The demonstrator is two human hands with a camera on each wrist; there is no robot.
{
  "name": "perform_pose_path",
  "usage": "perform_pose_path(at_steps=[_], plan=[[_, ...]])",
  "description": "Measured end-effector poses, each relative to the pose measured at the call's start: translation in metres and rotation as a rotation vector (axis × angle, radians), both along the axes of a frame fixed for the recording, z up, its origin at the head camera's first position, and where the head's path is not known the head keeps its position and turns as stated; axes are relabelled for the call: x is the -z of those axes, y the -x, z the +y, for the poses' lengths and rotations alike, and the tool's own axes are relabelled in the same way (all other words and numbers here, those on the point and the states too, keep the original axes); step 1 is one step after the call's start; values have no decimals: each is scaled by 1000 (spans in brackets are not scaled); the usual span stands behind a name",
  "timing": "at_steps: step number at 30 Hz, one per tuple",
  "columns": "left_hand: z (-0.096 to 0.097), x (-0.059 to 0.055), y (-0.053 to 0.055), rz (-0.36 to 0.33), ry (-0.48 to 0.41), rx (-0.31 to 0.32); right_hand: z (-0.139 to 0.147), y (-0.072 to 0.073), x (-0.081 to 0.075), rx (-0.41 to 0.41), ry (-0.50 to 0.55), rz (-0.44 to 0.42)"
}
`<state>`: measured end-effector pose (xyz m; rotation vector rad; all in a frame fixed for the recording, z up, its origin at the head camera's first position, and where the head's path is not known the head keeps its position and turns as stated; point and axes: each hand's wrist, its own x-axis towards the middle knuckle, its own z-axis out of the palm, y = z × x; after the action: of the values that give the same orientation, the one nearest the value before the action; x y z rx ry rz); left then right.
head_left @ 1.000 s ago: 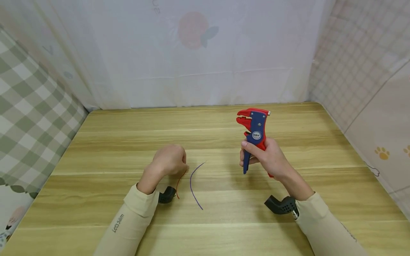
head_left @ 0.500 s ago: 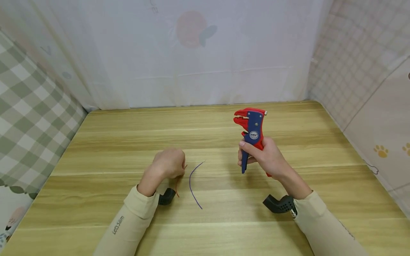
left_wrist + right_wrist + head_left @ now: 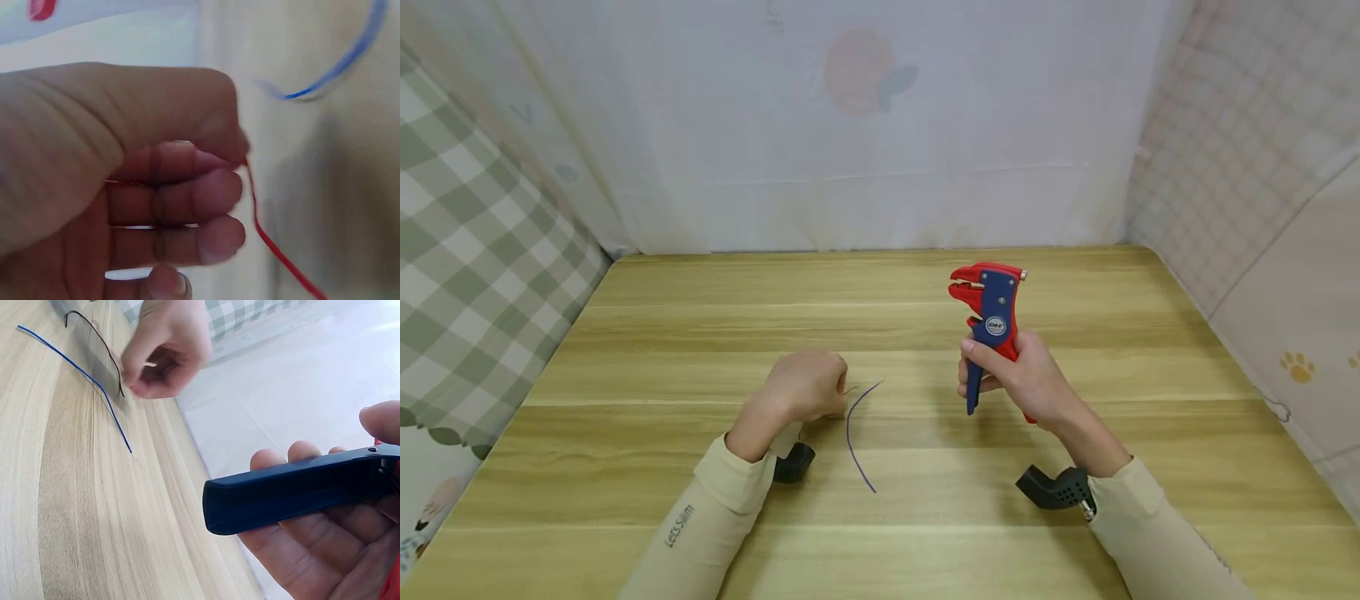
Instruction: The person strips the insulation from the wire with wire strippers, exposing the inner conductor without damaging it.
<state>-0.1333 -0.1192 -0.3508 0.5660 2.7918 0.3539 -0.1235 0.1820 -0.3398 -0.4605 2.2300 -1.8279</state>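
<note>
My left hand [image 3: 808,385] is low over the table, left of centre. In the left wrist view its thumb and forefinger pinch a thin red wire [image 3: 275,244], which trails down from the fingertips. Most of that wire is hidden behind the hand in the head view. Just to the right lies a curved blue wire [image 3: 850,433] with a pale, thin end, apart from the hand. My right hand [image 3: 1033,379] holds a red and blue wire stripper [image 3: 997,300] by its handles. The tool's jaws point left and stand apart, with no wire seen between them.
A wood-grain table [image 3: 700,333] spans the work area. White patterned cloth [image 3: 737,125] rises behind it, with checked green cloth [image 3: 467,225] at the left. Black wrist camera mounts [image 3: 1052,487] stick out below both hands.
My left hand has shifted slightly right, towards the blue wire. The red wire's tail, plain beside the hand earlier, is now mostly hidden. My right hand with the wire stripper stays nearly still.
</note>
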Motion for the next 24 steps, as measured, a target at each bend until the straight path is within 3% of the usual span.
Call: perform_pose_path(at_steps=[5,13,18,24], plan=[[-14,-14,1,89,-102,-33,-1,-1,-2,-12,16,11],[-11,-25,-3,216,-306,56,-3,-6,-3,-76,43,16],[-4,-33,-8,302,-513,45,-4,-9,-5,-117,69,29],[3,-40,-15,499,-785,48,-6,-11,-8,-191,86,59]])
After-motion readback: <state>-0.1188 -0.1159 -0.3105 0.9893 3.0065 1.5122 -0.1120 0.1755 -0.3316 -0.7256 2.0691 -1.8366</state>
